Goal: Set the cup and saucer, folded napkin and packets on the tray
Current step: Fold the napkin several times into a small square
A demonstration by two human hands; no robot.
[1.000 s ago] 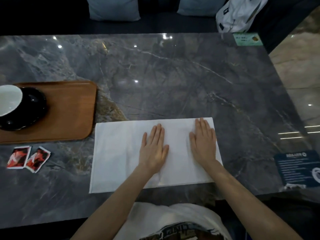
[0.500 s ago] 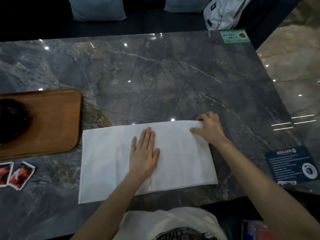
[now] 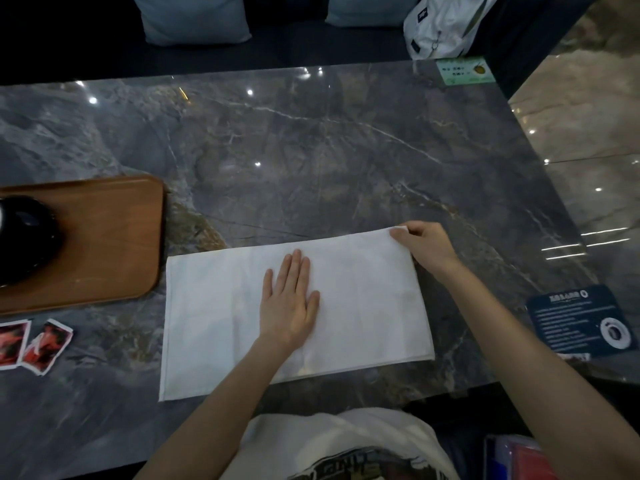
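Near the table's front edge, the left hand (image 3: 289, 299) still presses flat on the white napkin (image 3: 363, 306). The right hand (image 3: 424, 244), flat a second ago, now pinches its far right corner. Packets (image 3: 34, 342) lie front-left; behind them the wooden tray (image 3: 114, 237) holds the black saucer (image 3: 26, 237).

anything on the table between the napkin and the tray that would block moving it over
Nothing visible does. The napkin lies right of the tray with only a narrow strip of bare marble between them. The packets sit below the tray, off that path. The tray's right half is bare; the dark saucer sits at its left end.
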